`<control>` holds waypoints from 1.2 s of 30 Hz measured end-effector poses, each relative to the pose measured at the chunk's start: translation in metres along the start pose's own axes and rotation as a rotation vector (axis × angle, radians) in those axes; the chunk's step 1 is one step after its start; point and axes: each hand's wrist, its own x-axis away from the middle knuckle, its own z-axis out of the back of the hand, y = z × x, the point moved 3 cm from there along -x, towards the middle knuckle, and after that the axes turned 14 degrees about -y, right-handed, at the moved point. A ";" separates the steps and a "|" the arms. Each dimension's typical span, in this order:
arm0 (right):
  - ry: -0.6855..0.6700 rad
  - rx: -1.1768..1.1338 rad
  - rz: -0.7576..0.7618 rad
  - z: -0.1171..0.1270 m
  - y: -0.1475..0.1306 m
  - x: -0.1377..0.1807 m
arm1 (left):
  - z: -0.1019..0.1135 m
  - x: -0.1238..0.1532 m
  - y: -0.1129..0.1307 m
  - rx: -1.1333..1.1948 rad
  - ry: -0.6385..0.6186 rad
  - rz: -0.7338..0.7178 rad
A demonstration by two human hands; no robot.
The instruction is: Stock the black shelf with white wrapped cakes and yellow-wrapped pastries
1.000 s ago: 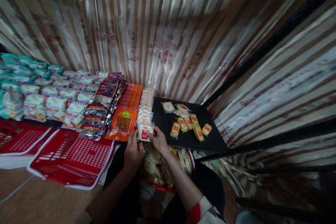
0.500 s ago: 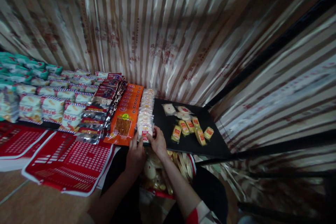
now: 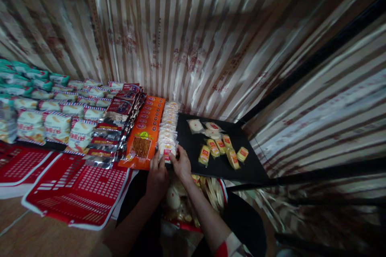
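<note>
My left hand (image 3: 157, 175) and my right hand (image 3: 181, 164) both pinch the front packet (image 3: 167, 150) of a row of small white snack packets (image 3: 169, 122) with red and yellow labels. The row runs back along the left edge of a black shelf (image 3: 220, 164). Several loose yellow-labelled packets (image 3: 221, 148) and clear-wrapped round cakes (image 3: 205, 127) lie on the shelf to the right of my hands. A bag of more packets (image 3: 187, 202) sits below my hands, in my lap.
Orange snack packs (image 3: 147, 130), silver-and-red packs (image 3: 116, 122) and white, red and green bags (image 3: 51, 108) fill the shelf to the left. Red printed sheets (image 3: 81, 190) hang over its front edge. A striped shiny curtain (image 3: 187, 36) backs the shelf; black frame bars (image 3: 301, 176) stand on the right.
Both hands have eased the front white packet back against its row. The view has drifted a little, so everything sits slightly lower and to the right.
</note>
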 end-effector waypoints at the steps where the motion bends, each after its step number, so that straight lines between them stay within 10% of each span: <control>1: 0.005 0.000 0.002 0.000 0.001 -0.001 | 0.000 -0.001 0.001 0.001 0.009 -0.003; 17: -0.015 -0.011 -0.024 -0.002 0.009 -0.001 | -0.003 -0.011 0.005 -0.091 0.026 -0.084; 22: 0.100 0.214 0.198 0.022 -0.021 -0.009 | -0.012 -0.008 -0.003 -0.127 0.164 -0.170; 29: -0.188 0.595 0.490 0.023 -0.075 -0.059 | -0.014 -0.008 -0.001 -0.145 0.162 -0.178; 36: -0.283 0.749 0.426 0.007 -0.060 -0.081 | -0.015 -0.010 0.002 -0.188 0.159 -0.164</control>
